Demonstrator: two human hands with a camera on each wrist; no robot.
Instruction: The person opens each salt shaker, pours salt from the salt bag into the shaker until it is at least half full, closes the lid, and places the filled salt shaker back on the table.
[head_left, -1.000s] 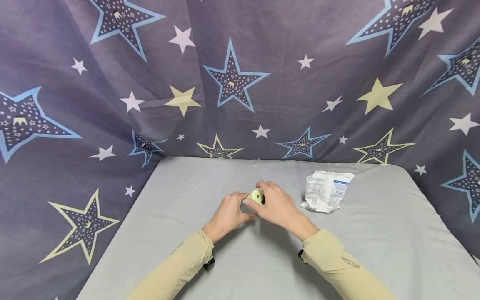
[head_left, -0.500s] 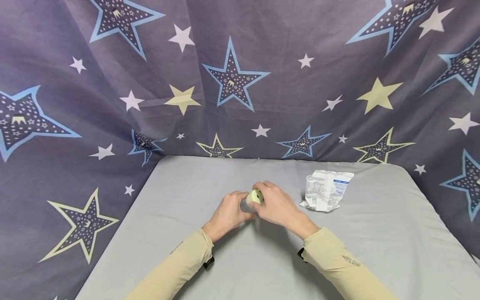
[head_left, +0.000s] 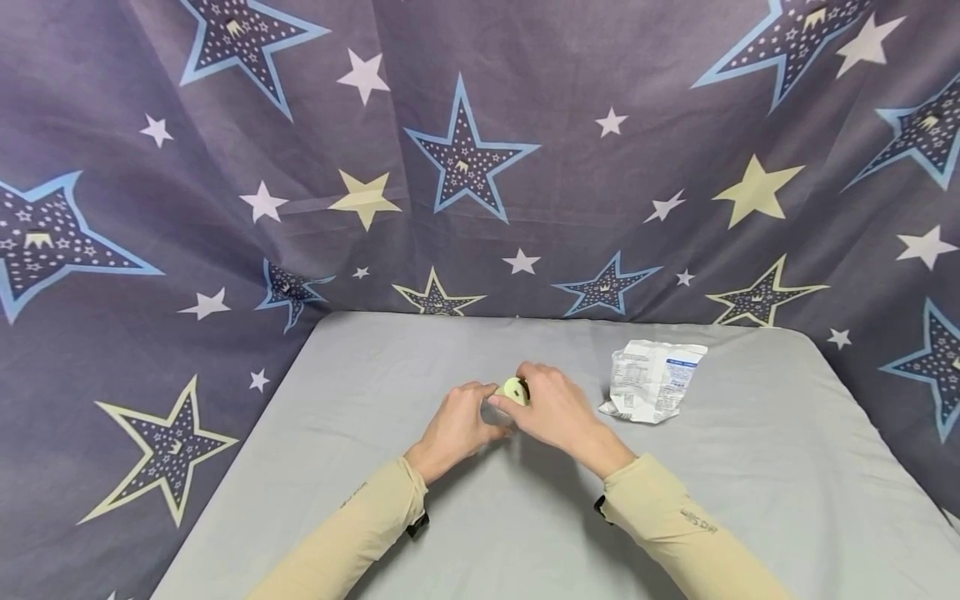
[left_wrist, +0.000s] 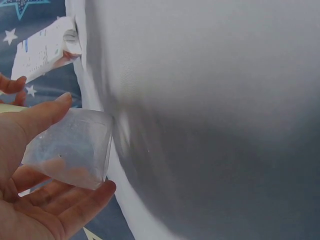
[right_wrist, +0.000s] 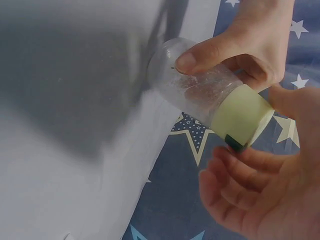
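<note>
Near the middle of the table, my left hand (head_left: 453,427) grips the clear body of a small bottle (right_wrist: 202,92). Its thumb lies along one side and the fingers curl round the other. The bottle is tilted, and its see-through base end (left_wrist: 82,145) faces away from the palm in the left wrist view. On the bottle's top sits a pale green cap (right_wrist: 240,117) with a dark green tab (right_wrist: 235,143) on its edge. My right hand (head_left: 561,414) pinches this cap between thumb and fingertips. No contents can be made out inside.
A crumpled white printed packet (head_left: 652,383) lies on the table to the right of my hands. The grey cloth-covered table (head_left: 390,367) meets a dark star-patterned curtain (head_left: 555,208) at the back and sides.
My right hand shifted slightly left round the cap half a second ago and has since turned back right, uncovering less of the bottle. The left hand keeps its grip; the packet has not moved.
</note>
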